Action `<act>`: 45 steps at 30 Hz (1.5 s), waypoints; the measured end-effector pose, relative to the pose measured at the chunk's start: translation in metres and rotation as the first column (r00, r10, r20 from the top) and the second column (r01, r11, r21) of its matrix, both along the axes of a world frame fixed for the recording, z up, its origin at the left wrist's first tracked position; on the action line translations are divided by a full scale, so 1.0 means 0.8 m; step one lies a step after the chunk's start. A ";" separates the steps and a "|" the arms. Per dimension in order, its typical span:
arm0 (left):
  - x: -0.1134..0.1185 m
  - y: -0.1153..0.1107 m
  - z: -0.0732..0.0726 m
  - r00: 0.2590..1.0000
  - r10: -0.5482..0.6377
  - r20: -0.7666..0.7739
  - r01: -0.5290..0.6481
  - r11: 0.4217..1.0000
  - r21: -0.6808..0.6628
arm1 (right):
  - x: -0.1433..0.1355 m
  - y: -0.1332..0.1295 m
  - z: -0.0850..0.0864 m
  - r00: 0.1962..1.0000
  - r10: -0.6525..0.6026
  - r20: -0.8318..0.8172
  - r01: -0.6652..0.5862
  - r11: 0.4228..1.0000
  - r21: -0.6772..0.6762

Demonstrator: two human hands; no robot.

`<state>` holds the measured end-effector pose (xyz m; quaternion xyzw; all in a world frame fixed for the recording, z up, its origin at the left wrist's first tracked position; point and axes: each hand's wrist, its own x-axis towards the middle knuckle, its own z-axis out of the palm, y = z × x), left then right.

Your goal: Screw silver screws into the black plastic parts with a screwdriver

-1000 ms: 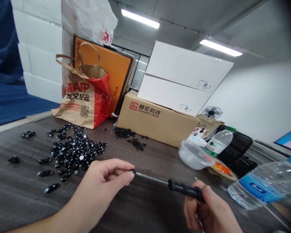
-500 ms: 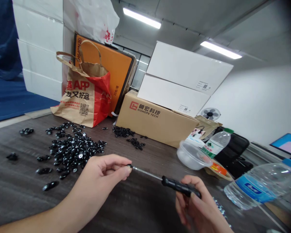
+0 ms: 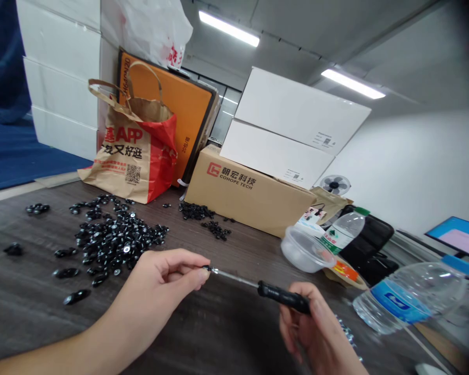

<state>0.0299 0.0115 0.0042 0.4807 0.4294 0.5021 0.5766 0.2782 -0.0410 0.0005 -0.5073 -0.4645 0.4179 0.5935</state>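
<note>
My left hand (image 3: 172, 281) pinches a small black part (image 3: 207, 268) between thumb and forefinger; the fingers hide most of it. Against that part rests the tip of a screwdriver (image 3: 283, 298), its thin metal shaft running right to a black handle. Closed around the handle's rear end is my right hand (image 3: 312, 323), with the thumb along it. Left of my left hand lies a large pile of small black parts (image 3: 119, 237) with silvery round ends. Several loose ones, such as this black piece (image 3: 76, 297), lie nearer to me.
Behind stand a paper bag (image 3: 128, 156), an orange box (image 3: 175, 109) and a cardboard box (image 3: 246, 195) with white boxes (image 3: 297, 109) on top. To the right are a clear plastic tub (image 3: 307, 250), a large water bottle (image 3: 410, 297) and small silvery pieces (image 3: 347, 330) partly behind my right hand.
My right hand has shifted its grip on the screwdriver handle, the thumb now lying straighter beside its end. The whole view has moved slightly; the screwdriver stays against the black part.
</note>
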 end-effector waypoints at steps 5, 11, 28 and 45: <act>0.000 -0.001 0.001 1.000 -0.001 -0.003 0.001 1.000 0.001 | -0.002 -0.004 0.004 0.997 -0.042 0.061 0.042 0.999 0.010; -0.001 -0.003 0.001 1.000 -0.005 -0.019 0.005 1.000 0.029 | -0.003 -0.002 0.002 0.998 -0.064 -0.012 0.064 0.997 0.037; -0.003 0.001 0.000 1.000 -0.018 -0.005 0.018 1.000 0.012 | -0.002 -0.002 0.000 0.995 -0.076 0.069 0.078 0.997 -0.026; -0.002 -0.003 0.006 1.000 -0.019 -0.010 0.019 0.999 0.035 | 0.007 -0.003 -0.002 0.997 -0.028 0.078 0.025 0.999 0.038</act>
